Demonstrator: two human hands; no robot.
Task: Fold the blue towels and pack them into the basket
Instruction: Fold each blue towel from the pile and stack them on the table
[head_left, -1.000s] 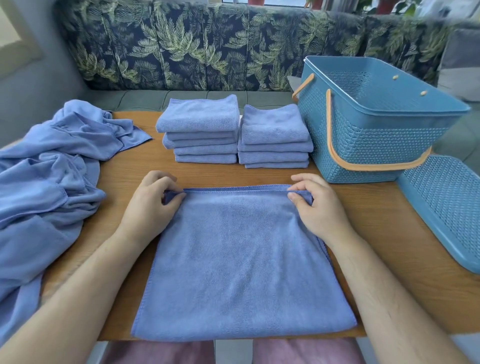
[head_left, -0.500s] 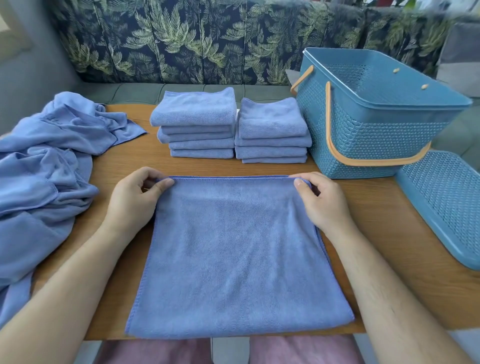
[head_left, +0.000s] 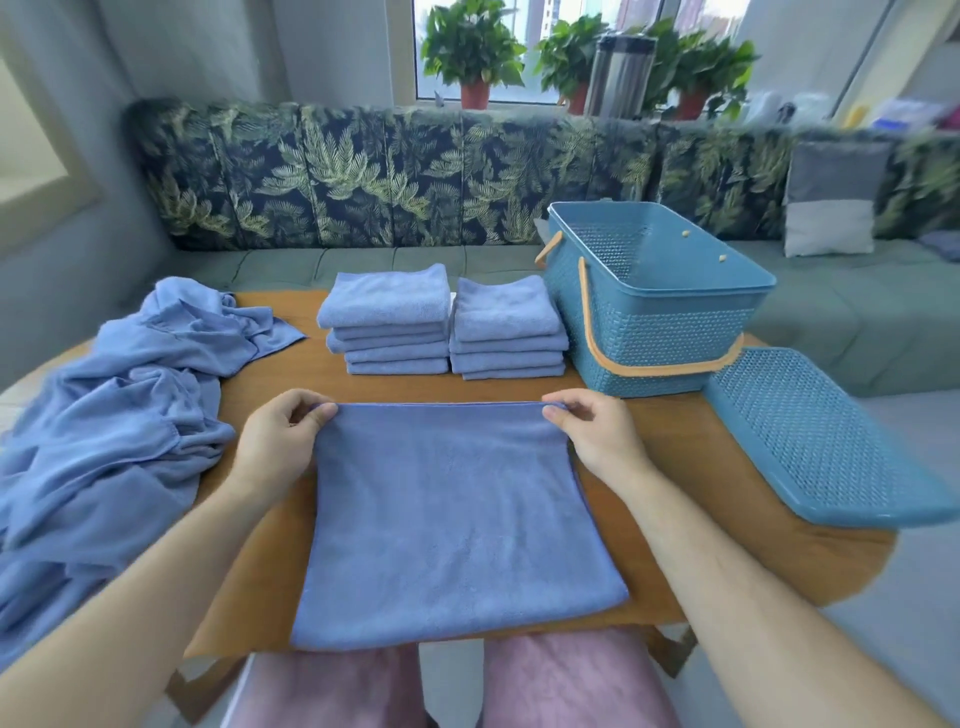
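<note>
Two hands on one piece: your left hand (head_left: 275, 441) and right hand (head_left: 592, 436) each pinch a far corner of the flat blue towel (head_left: 447, 519), which reaches the table's (head_left: 675, 457) near edge. Stacks of folded towels (head_left: 389, 322) sit side by side toward the far edge. The basket (head_left: 665, 332) stands just right of them, uncovered. Its lid (head_left: 821, 441) lies at the right edge. The unfolded towels (head_left: 114, 415) are heaped over the left edge.

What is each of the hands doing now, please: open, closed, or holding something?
Left hand: closed, pinching the far left corner of the blue towel.
Right hand: closed, pinching the far right corner of the same towel.
</note>
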